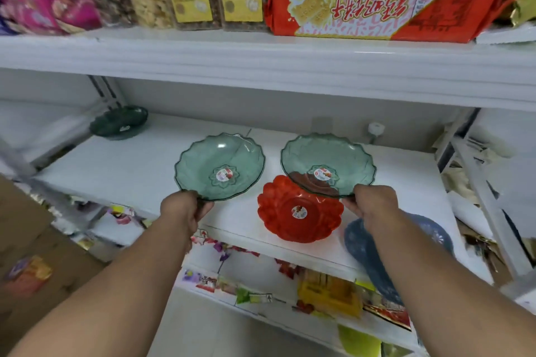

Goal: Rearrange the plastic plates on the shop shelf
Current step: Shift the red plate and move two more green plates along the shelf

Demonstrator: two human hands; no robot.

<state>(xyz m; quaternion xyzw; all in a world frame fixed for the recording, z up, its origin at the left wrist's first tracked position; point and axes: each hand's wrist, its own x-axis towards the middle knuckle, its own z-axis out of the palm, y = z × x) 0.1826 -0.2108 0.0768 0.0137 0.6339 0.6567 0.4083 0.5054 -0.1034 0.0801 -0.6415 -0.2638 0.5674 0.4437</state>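
Two clear green scalloped plates with round stickers are held over the white shelf (130, 171). My left hand (182, 209) grips the near rim of the left green plate (214, 159). My right hand (372, 201) grips the near rim of the right green plate (342, 153), which hangs partly over a red scalloped plate (290, 220) lying on the shelf. A blue plate (362, 246) sits at the shelf's front right, partly hidden by my right forearm. A dark green plate (119, 122) rests at the back left corner.
The shelf above carries red biscuit boxes (377, 9), nut jars (214, 0) and pink bags (43, 0). A small white fitting (375, 129) stands at the back right. Lower shelves hold colourful packets (327, 293). Metal uprights (487, 197) frame the right side.
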